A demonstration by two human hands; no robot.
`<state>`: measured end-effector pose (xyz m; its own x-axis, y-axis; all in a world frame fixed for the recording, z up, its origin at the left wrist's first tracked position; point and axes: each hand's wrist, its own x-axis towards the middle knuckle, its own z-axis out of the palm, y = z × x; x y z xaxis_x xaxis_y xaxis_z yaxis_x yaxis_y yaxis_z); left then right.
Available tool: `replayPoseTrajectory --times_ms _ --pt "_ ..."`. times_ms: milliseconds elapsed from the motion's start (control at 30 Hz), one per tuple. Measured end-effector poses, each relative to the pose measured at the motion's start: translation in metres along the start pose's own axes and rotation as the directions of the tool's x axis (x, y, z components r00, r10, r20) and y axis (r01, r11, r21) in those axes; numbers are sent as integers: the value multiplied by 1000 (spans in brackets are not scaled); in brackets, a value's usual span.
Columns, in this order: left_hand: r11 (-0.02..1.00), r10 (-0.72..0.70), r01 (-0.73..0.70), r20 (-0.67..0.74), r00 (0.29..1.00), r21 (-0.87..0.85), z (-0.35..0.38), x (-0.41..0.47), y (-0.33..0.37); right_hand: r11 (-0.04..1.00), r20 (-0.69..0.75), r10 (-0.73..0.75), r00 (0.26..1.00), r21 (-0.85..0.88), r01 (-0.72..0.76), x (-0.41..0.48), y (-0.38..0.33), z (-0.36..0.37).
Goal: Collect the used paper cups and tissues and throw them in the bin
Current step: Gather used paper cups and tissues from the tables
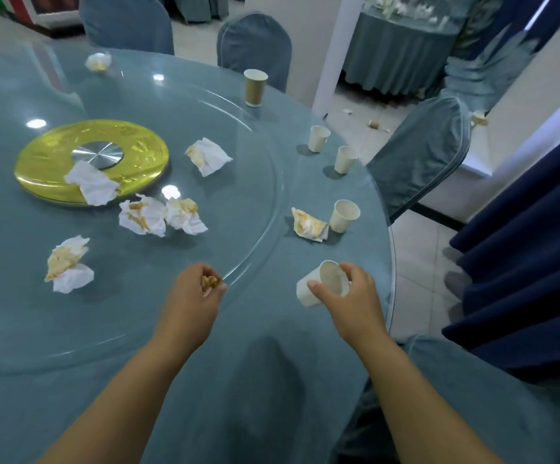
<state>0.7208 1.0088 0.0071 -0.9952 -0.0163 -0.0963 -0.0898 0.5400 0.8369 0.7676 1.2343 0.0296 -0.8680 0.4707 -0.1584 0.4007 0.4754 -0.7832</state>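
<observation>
One wide-angle head camera looks forward and down across the round desk [255, 380] from its near edge. The left hand [193, 296] and right hand [348, 298] lie close below it.

A round table [271, 380] under a blue-grey cloth carries a glass turntable [171, 105] with a yellow hub [44, 152]. Stained tissues lie on the glass: a far tissue [98, 62], a right tissue [209, 156], a hub tissue [92, 183] overlapping the hub's near edge, a touching pair [143, 217], a left tissue [67, 264]. On the cloth stand a brown cup [255, 88], a white cup [318, 139], a second cup [345, 159] and a near cup [344, 216], an edge tissue [309, 225] just beside it.
</observation>
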Motion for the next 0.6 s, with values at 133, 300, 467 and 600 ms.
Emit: replayPoseTrajectory --times_ms 133,300,467,600 --pt "997 -21 26 74 997 -76 23 25 21 1000 -46 3 999 24 -2 49 6 -19" --pt "1000 -18 18 36 999 1 60 62 48 996 -103 -26 994 78 35 129 16 -41" --pt "995 -92 94 -72 993 23 110 90 78 987 -39 -142 989 68 144 216 22 -58" --pt "985 -165 170 -122 979 32 145 99 98 969 88 -233 969 -64 239 263 27 -65"
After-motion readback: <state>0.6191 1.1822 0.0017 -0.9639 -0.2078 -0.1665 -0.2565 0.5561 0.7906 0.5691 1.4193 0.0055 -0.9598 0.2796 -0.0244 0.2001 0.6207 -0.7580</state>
